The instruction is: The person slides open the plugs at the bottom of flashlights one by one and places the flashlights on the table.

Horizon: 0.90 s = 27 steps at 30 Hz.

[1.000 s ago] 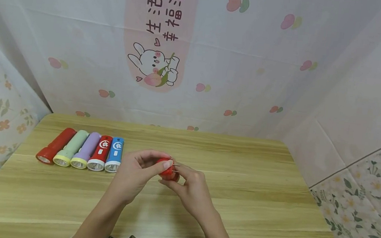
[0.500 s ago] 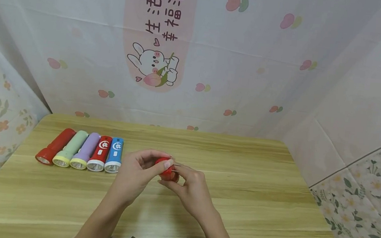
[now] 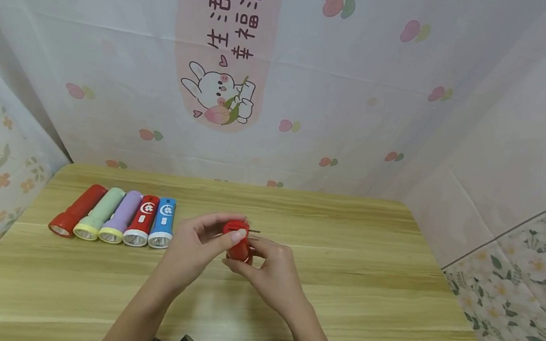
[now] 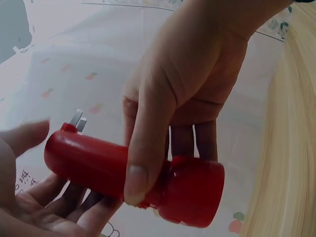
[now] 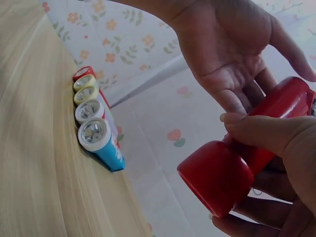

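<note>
A red flashlight (image 3: pixel 239 251) with two metal plug prongs (image 4: pixel 78 120) sticking out near its tail is between both hands. My right hand (image 3: pixel 270 272) grips it at the neck, thumb across the body and fingers behind, as the right wrist view shows. Its wide head points toward me in the head view, tail away. My left hand (image 3: pixel 191 250) is at the tail end, fingers loosely behind the body; in the left wrist view its thumb (image 4: pixel 29 138) stands a little off the tail. The flashlight's lens is hidden.
Several flashlights lie side by side on the left of the wooden table (image 3: pixel 366 284): a red one (image 3: pixel 79 209), a green one (image 3: pixel 100 213), a purple one (image 3: pixel 121 216), a red-and-white one (image 3: pixel 141 221) and a blue one (image 3: pixel 163 223). Printed cloth (image 3: pixel 359 91) hangs behind the table.
The red flashlight has tilted in my hands, so more of its body and prongs show in the head view. Both hands stay in nearly the same place.
</note>
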### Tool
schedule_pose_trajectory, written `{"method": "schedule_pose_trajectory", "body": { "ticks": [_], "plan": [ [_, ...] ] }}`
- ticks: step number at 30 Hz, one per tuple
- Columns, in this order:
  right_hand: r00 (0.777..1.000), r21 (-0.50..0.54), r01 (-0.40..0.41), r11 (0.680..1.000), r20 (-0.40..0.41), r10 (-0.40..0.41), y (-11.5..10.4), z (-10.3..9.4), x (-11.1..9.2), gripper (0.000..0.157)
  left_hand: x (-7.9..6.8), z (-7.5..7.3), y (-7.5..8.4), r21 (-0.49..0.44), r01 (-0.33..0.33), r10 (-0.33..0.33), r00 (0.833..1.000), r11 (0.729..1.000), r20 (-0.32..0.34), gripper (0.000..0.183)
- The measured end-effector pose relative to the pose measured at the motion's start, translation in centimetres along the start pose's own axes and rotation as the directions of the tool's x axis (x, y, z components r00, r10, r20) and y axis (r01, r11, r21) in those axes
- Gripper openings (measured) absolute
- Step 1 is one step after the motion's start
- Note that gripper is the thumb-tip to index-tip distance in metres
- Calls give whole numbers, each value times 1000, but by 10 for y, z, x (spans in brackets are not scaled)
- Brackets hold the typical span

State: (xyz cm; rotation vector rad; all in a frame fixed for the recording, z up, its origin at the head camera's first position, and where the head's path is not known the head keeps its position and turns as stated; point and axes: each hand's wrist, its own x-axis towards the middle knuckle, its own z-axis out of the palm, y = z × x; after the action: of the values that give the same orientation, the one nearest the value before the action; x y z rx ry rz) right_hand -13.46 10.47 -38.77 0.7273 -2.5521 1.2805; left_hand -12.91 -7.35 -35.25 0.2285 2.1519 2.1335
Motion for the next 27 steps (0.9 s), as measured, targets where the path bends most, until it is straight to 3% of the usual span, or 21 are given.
{"method": "schedule_pose_trajectory", "body": {
  "ticks": [4,9,17,27],
  "plan": [
    [998,90,-66,994,29,64,0,-1,0,31,2,-2,-4,-28,-41,43,997,999,57,45],
    [988,158,-142,977,80,131,0,2,-1,30,3,-2,-6,7,-53,53,998,999,24,44],
    [964,165,-257,952,111,241,-2,5,-2,38,7,-5,-7,162,55,-44,996,985,-75,44],
    [964,155,-259,953,108,244,3,11,-1,25,16,-3,-18,214,105,-83,991,971,-109,48]
  ]
}}
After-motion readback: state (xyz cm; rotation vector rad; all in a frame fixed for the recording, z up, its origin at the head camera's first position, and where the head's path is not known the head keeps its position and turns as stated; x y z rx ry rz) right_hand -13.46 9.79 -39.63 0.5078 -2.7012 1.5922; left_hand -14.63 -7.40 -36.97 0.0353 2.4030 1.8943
